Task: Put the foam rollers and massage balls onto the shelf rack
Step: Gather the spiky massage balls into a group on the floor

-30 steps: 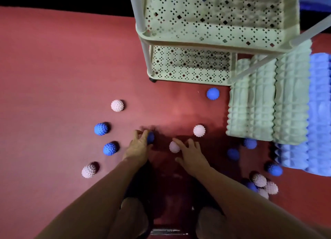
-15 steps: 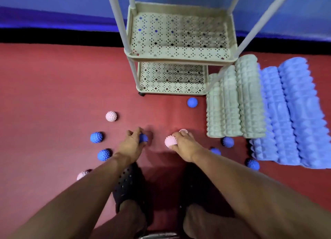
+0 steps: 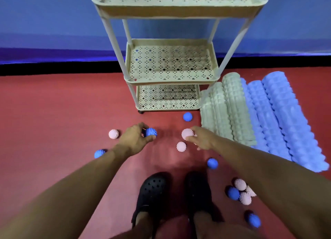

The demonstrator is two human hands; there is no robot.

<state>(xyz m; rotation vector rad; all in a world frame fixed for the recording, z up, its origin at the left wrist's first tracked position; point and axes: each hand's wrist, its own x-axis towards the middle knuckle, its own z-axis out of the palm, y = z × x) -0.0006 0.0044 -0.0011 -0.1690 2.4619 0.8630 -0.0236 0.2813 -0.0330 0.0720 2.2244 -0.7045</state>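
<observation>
My left hand (image 3: 133, 138) grips a blue spiky massage ball (image 3: 151, 132), lifted off the red floor. My right hand (image 3: 202, 137) holds a pink spiky ball (image 3: 187, 134) in its fingers. A cream three-tier shelf rack (image 3: 172, 77) with perforated trays stands straight ahead; the trays I can see hold nothing. Green foam rollers (image 3: 231, 109) and blue foam rollers (image 3: 279, 117) lie side by side on the floor to its right. Loose balls lie around: pink (image 3: 181, 146), pink (image 3: 113, 134), blue (image 3: 187, 116), blue (image 3: 212, 163), blue (image 3: 99, 153).
A cluster of pink and blue balls (image 3: 240, 191) sits by my right arm, with another blue ball (image 3: 253, 220) nearer me. My feet in black clogs (image 3: 152, 190) stand on the red floor. A blue wall runs behind the rack.
Both hands have risen from the floor, the left with the blue ball, the right with a pink one. My view has lifted, showing the rack's upper tier.
</observation>
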